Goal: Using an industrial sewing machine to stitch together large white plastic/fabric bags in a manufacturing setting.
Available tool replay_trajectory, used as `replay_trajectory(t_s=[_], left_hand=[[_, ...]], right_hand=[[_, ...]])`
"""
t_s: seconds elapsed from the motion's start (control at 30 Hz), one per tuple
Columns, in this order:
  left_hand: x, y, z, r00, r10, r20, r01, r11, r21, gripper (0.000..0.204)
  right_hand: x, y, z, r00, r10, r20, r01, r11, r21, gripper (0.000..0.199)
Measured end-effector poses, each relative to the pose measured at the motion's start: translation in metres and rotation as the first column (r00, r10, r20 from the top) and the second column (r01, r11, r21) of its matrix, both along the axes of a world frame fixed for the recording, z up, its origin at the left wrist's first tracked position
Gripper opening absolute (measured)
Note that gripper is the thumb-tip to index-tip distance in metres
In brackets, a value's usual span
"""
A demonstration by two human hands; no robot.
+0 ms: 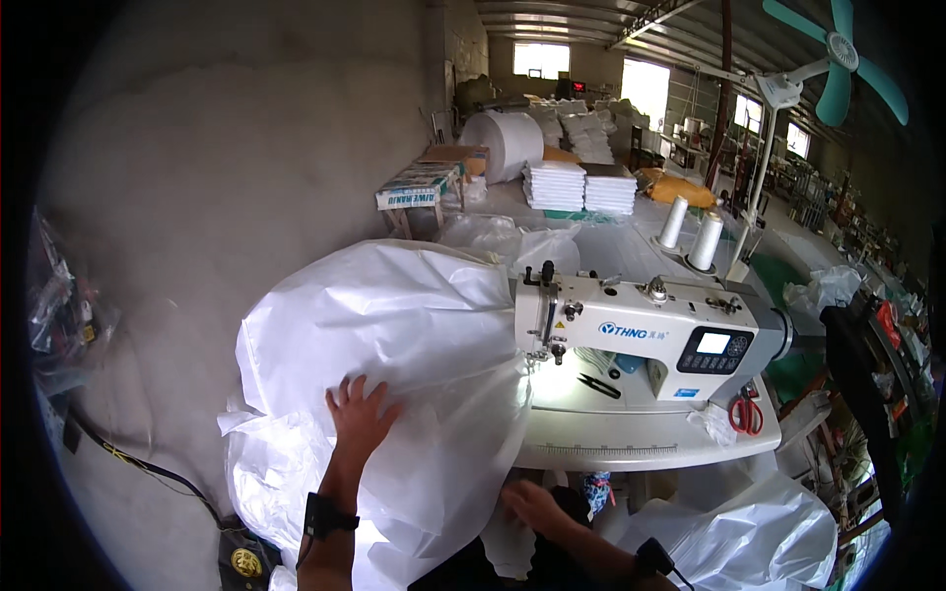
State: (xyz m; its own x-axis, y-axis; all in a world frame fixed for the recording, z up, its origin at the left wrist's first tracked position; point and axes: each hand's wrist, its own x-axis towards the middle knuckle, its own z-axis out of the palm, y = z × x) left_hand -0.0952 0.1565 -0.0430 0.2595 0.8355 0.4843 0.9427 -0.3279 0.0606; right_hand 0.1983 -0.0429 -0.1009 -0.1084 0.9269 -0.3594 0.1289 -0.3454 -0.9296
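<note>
A large sheet of thin white material (384,305) billows over the left end of the sewing table and hangs down its front. Its right edge runs to the needle area of a white sewing machine (631,320), where a small lamp glows. My left hand (362,414) lies on the sheet with its fingers spread. Below the table's front edge, my right hand (532,506) is beside the sheet's lower right edge. Its fingers are dark and blurred, so their grip does not show. Black thread snips (599,386) lie on the machine bed, right of the needle.
Red-handled scissors (746,414) rest at the table's right end. Two white thread cones (706,242) stand behind the machine. More white sheeting (739,532) is heaped at lower right. Folded white stacks (555,185) and a large white roll (505,145) sit farther back. A fan (841,51) hangs at upper right.
</note>
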Motion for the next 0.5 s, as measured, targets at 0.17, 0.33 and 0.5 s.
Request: replay_trajectory(t_s=[0.17, 0.33, 0.5], left_hand=[[-0.039, 0.002, 0.006, 0.994, 0.056, 0.098, -0.018, 0.935, -0.354, 0.059], [-0.044, 0.059, 0.016, 1.000, 0.030, 0.009, -0.022, 0.866, -0.499, 0.063], [-0.040, 0.127, 0.015, 0.997, -0.073, -0.012, 0.058, 0.874, -0.483, 0.057]], right_hand=[[-0.028, 0.010, -0.082, 0.957, -0.132, -0.260, 0.083, 0.979, -0.189, 0.042], [-0.049, 0.091, -0.068, 0.965, -0.203, -0.166, 0.228, 0.963, 0.145, 0.042], [-0.048, 0.126, -0.009, 0.965, -0.255, 0.065, 0.226, 0.931, 0.288, 0.041]])
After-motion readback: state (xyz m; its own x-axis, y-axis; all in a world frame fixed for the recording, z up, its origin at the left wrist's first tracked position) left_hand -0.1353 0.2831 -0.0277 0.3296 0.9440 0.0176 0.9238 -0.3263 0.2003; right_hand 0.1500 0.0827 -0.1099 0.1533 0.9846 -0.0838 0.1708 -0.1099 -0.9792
